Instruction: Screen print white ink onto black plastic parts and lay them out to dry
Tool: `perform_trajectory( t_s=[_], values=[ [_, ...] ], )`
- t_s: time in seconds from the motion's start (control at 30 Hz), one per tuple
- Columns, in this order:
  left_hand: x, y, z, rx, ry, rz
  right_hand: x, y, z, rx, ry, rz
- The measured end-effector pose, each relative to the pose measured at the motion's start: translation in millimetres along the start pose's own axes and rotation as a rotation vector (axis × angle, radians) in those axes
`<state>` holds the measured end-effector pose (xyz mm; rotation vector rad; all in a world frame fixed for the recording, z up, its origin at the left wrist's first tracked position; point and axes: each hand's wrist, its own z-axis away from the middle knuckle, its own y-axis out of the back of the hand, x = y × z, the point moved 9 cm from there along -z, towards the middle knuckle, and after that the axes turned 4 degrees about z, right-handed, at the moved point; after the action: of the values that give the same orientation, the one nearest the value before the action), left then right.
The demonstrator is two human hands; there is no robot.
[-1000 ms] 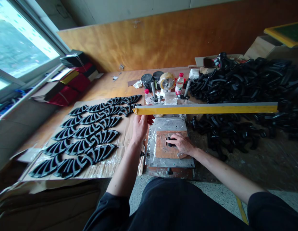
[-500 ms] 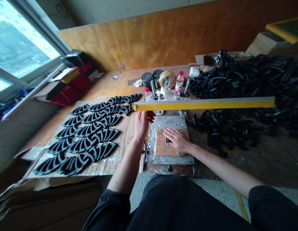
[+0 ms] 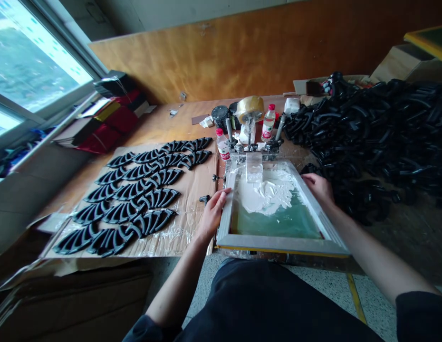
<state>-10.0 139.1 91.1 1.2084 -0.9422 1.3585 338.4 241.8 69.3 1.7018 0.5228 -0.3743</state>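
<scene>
A silk-screen frame with a pale metal rim lies low over the worktable before me. Thick white ink covers the upper part of its green mesh. My left hand is closed at the left rim, its thumb by the edge and its other fingers partly hidden. At the right rim, my right hand has its fingers curled against the side. A small black curved part shows just beside my left hand; whether the fingers touch it is unclear. The board beneath is hidden by the frame.
Rows of black curved parts lie on cardboard at the left. A large heap of similar black parts fills the right side. Behind the frame stand a hinge clamp, a tape roll and plastic bottles.
The screen frame has swung down from its raised, edge-on position to lie low, covering the board. My right hand has left the board for the right rim; my left hand has moved slightly down.
</scene>
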Motion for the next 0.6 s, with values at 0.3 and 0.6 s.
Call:
perform_trajectory(
  t_s=[0.3, 0.6],
  values=[
    [-109.9, -8.8, -13.6, 0.014, 0.128, -0.25, -155.3, -70.3, -28.0, -0.218, 0.42, 0.192],
    [-123.5, -8.8, -18.7, -0.009, 0.162, -0.32, -159.7, -74.3, 80.2, -0.448, 0.959, 0.144]
  ],
)
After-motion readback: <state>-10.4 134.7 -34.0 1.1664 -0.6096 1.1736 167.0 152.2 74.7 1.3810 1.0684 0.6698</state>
